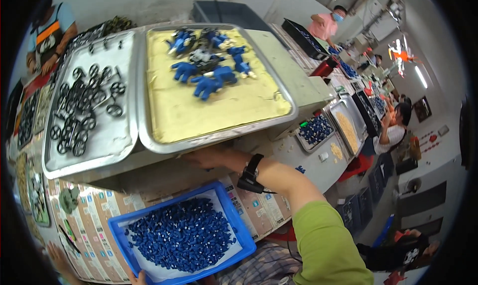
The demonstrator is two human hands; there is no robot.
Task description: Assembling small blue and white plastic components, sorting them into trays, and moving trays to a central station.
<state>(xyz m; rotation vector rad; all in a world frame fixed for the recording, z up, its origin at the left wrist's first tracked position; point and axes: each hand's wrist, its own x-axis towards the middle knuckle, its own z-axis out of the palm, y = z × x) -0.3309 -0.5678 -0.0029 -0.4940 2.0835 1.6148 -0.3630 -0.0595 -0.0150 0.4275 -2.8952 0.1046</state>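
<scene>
A blue plastic tray lined with white paper stands in front of me, filled with small dark-blue parts. At its near left corner, the fingers of my left hand are closed on the rim; the rest of that hand is out of the picture. My right arm, in a green sleeve with a black wrist strap, reaches forward across the table. My right hand is just under the front edge of a raised metal tray, partly in shadow, its fingers hidden. Blue toy figure parts lie on that tray's yellow lining.
A second metal tray holds black wheels on axles. Crumpled green cloth and another hand are at the left. To the right stand a small tray of blue parts and a tray of pale pieces. Co-workers sit farther off.
</scene>
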